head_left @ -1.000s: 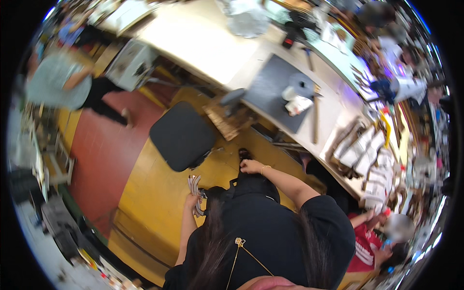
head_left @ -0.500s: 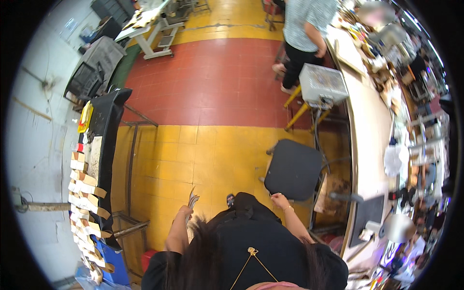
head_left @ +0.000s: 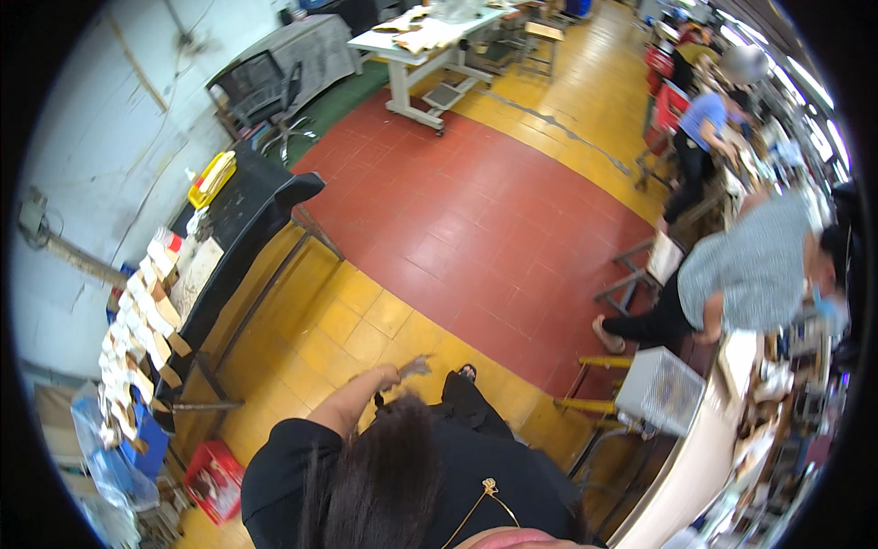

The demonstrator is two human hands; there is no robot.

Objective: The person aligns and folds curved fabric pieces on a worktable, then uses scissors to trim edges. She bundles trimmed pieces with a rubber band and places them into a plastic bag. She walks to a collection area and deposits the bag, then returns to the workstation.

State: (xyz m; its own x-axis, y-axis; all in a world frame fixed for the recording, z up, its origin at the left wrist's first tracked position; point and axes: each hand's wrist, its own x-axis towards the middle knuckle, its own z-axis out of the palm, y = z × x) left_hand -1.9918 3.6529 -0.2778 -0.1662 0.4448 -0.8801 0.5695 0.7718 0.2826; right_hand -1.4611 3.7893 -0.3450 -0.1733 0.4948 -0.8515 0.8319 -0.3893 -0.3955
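My left hand (head_left: 389, 376) is in front of my body at the lower middle, its fingers closed around a small bundle of thin greyish-white pieces (head_left: 416, 366). Motion blurs the bundle, so its exact kind cannot be told. It is held over the yellow tiled floor (head_left: 352, 316), touching no table. My right hand is out of view, hidden beyond my black shirt.
On the left stands a black-covered table (head_left: 242, 215) with a yellow tray (head_left: 212, 178) and rows of cream pieces (head_left: 137, 316). A red basket (head_left: 213, 480) sits beneath. At right are a long workbench (head_left: 672, 489), a metal box (head_left: 660, 391) and a co-worker (head_left: 750, 265).
My view has swung to the left and I have stepped forward. The black stool has left the picture, and so has my right hand. My left hand still grips the bundle.
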